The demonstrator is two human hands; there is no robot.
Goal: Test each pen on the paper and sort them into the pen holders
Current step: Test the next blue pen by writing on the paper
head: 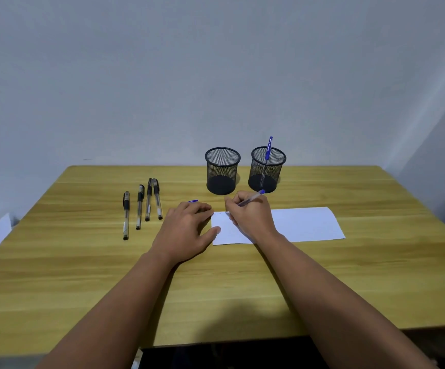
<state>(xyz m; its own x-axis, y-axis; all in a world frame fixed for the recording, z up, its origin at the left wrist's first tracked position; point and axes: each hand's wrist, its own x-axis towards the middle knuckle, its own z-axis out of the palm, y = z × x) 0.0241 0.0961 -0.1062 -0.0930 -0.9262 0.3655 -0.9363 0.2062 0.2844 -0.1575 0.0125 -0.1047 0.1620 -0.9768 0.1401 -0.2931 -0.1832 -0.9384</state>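
Two black mesh pen holders [222, 170] stand behind a white paper [306, 223] on a wooden table [83, 275]; the right one holds a blue pen [268, 150]. Right hand [250, 215] grips another blue pen [252, 198], tip on the paper. Left hand [186, 230] lies relaxed, thumb touching the sheet's edge, partly hiding a blue cap [192, 201]. Four black pens [140, 206] lie to the left.
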